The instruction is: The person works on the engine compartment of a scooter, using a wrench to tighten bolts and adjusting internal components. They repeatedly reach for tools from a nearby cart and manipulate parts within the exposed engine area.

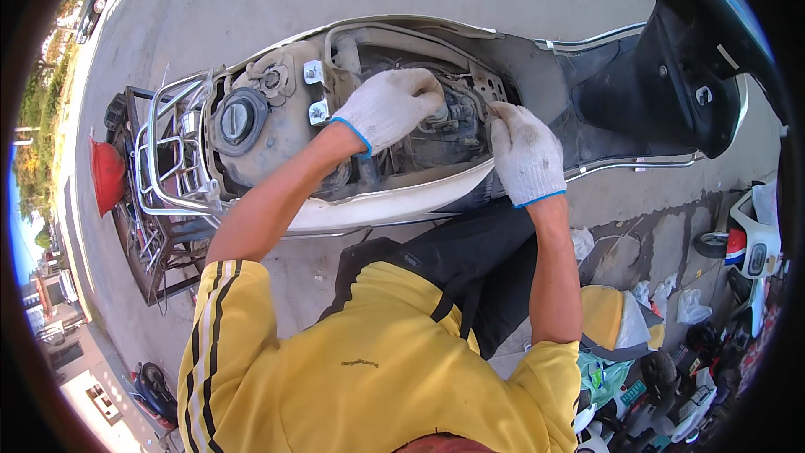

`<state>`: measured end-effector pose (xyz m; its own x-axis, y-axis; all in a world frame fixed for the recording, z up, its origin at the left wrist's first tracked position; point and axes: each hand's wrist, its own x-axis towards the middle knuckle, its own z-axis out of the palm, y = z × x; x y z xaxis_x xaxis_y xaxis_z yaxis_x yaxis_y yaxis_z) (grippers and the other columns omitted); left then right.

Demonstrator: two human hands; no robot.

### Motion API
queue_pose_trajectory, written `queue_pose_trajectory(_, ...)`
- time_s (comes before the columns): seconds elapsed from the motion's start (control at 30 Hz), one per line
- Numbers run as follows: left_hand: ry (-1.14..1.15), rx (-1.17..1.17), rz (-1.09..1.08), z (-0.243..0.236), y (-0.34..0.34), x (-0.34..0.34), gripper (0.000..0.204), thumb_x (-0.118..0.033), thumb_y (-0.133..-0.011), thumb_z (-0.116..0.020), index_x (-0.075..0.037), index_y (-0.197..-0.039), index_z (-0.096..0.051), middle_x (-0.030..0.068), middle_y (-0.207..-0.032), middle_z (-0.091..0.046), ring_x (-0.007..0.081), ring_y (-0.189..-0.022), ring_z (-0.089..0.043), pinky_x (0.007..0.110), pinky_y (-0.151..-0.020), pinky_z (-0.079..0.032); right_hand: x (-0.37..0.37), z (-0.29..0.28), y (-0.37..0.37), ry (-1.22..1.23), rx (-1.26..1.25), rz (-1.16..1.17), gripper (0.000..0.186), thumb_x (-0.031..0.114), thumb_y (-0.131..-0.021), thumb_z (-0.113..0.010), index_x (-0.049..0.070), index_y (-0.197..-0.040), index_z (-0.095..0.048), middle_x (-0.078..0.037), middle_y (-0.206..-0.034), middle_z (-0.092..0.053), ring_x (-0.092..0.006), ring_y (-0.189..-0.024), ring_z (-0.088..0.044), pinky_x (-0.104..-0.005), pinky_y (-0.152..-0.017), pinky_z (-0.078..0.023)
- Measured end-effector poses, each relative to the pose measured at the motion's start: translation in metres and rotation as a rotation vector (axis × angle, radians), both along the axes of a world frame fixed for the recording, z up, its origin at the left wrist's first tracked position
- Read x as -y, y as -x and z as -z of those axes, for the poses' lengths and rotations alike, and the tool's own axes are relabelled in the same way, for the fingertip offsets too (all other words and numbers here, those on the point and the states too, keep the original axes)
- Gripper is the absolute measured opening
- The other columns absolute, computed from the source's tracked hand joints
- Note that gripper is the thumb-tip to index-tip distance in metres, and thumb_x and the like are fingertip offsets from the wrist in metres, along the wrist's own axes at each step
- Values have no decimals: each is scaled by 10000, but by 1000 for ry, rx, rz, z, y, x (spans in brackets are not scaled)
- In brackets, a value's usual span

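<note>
In front of me stands a scooter (pixel 457 203) with its seat off, the engine bay (pixel 411 147) open to view. My left hand (pixel 392 106), in a white knit glove with a blue cuff, is over the bay's middle with its fingers curled together. Gloved the same way, my right hand (pixel 527 151) pinches at the bay's right edge, beside a perforated metal bracket (pixel 485 84). Whatever either hand grips is too small or hidden to make out. Left of the bay lies the dusty fuel tank with a black round cap (pixel 238 121).
A chrome rear rack (pixel 172 151) juts out at the scooter's left end. Beyond it stand a metal frame with tools (pixel 144 243) and a red bowl-shaped thing (pixel 106 176). The front shield (pixel 662 84) rises at right. Scooter parts and bags (pixel 662 369) crowd the lower right.
</note>
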<state>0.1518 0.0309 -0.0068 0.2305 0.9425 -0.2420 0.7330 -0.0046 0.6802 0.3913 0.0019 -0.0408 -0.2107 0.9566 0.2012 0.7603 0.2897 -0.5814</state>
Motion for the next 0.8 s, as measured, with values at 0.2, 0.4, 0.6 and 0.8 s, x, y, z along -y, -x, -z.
queue_pose_trajectory(0.2,168,-431,302,72,-24,-35,309,-274,-919,-604,-70,-1105,-743,213,-1083,-747,424,-1053,-699,485,-908,-547,-56,46,-9,147,432,-156,269,204,-956,-590,124,-1137,-772,-173,-1021,-760,-385,-999,-731,-518,-877,-569)
queue_pose_trajectory(0.4,210,-491,496,183,-56,-73,377,-274,-865,-655,-57,-1161,-744,262,-1038,-747,446,-1004,-716,539,-875,-554,-110,79,-8,305,758,-306,281,156,-933,-578,140,-1055,-830,-153,-1119,-783,-341,-1046,-760,-464,-885,-596)
queue_pose_trajectory(0.6,139,-562,396,258,-67,-69,530,-395,-805,-737,-24,-1185,-745,251,-1156,-741,440,-1101,-691,502,-961,-532,-136,123,-9,485,826,-410,304,172,-950,-563,126,-1124,-809,-167,-1178,-766,-375,-1111,-734,-489,-914,-591)
queue_pose_trajectory(0.8,374,-346,330,259,-77,-46,515,-388,-842,-745,-14,-1196,-725,257,-1182,-732,443,-1106,-692,505,-944,-542,-153,149,-18,714,822,-529,329,116,-925,-596,72,-1194,-780,-208,-1253,-732,-406,-1152,-711,-480,-938,-592)
